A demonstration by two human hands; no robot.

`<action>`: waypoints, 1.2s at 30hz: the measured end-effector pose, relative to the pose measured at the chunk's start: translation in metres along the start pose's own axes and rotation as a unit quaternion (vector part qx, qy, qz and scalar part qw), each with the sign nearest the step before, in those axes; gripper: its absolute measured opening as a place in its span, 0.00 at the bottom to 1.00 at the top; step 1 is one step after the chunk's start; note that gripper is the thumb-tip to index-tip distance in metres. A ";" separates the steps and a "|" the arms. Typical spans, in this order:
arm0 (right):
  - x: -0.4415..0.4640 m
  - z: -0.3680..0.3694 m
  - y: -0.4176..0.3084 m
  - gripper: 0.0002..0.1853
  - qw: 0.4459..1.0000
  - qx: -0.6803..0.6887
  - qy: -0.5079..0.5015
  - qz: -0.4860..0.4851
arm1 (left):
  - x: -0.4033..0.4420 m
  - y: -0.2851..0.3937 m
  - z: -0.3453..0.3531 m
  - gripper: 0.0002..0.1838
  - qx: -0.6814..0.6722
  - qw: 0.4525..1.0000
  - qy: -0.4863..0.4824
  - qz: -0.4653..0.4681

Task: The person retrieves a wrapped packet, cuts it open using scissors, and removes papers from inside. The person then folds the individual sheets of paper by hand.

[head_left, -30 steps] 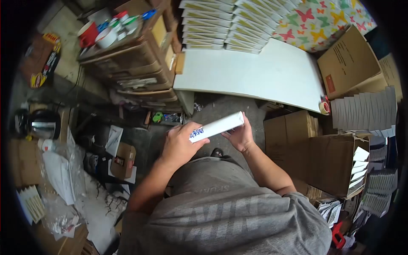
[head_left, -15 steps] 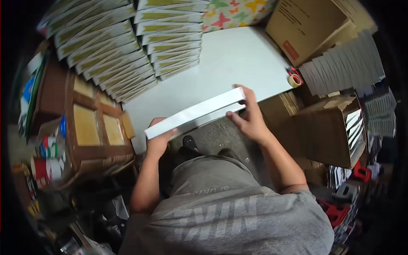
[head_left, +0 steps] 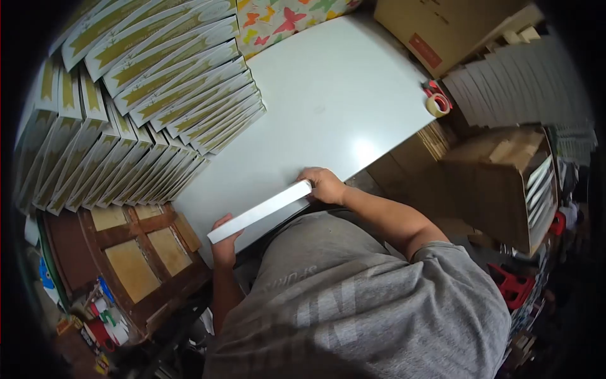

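"One slim white box [head_left: 261, 212]: where do we have it?"

"Just left of and below the centre of the frame, in front of our grey shirt [head_left: 360, 278], slanting from lower left up toward the right. A narrow side faces us. Behind it spreads the white table [head_left: 353, 88]; we cannot tell whether the two touch."

"How do we expect it to handle?"

"Light, we judge, and fairly stiff: its edges run straight, with no sag along its length. If it is thin card, as we suppose, the corners may dent and the smooth sides may slip a little under dry fingers. We cannot see inside, so the weight is a guess."

"Where do we best take hold?"

"At the two ends, pinching across the thickness, gently. The middle of the broad panels probably gives more."

"And our grip?"

"Our left hand [head_left: 224, 245] has the lower-left end, spread only as wide as the box is thick, showing on both its far and near sides. Our right hand [head_left: 326, 187] curls round the upper-right end, fingers bent close; some of that hold is hidden, so we cannot tell how hard it presses."

"And those white-and-gold boxes [head_left: 180, 104] in the upper left?"

"Leaning in rows, well apart from our fingers."
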State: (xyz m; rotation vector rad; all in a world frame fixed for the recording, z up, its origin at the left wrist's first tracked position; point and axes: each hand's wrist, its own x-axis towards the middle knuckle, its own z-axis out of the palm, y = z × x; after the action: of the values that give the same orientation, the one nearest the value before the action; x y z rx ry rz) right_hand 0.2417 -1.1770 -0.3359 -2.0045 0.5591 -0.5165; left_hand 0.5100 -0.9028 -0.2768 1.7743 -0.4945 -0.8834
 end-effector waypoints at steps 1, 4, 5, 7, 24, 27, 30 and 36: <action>0.003 -0.011 -0.014 0.26 0.999 0.024 -0.021 -0.004 | -0.004 0.007 0.002 0.22 0.045 0.999 0.007 0.005; 0.041 -0.068 -0.084 0.23 0.990 0.087 -0.102 -0.042 | -0.012 0.028 0.009 0.17 0.166 0.985 0.051 0.020; 0.053 -0.084 -0.100 0.23 0.986 0.095 -0.123 -0.053 | -0.015 0.027 0.012 0.17 0.164 0.984 0.075 0.012; 0.074 -0.116 -0.132 0.21 0.981 0.057 -0.138 -0.127 | -0.013 0.008 0.023 0.25 -0.049 0.997 0.011 0.052; 0.129 -0.129 -0.136 0.19 0.908 0.016 -0.287 -0.304 | -0.047 -0.036 0.162 0.40 -0.013 0.985 0.119 -0.124; 0.123 -0.140 -0.144 0.17 0.936 0.085 -0.272 -0.207 | -0.050 -0.016 0.157 0.39 -0.190 0.954 0.132 -0.189; 0.115 -0.147 -0.144 0.16 0.955 0.151 -0.234 -0.105 | -0.058 -0.005 0.140 0.34 -0.403 0.882 0.120 -0.212; 0.074 -0.107 -0.098 0.09 0.913 0.362 -0.085 0.166 | -0.070 0.117 0.070 0.24 -0.319 0.941 0.114 -0.018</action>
State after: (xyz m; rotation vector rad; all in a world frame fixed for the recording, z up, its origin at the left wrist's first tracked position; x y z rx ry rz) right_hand 0.2582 -1.2504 -0.1911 -1.1995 0.4923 -0.2724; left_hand 0.4212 -0.9410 -0.1576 1.2622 -0.0089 -0.7396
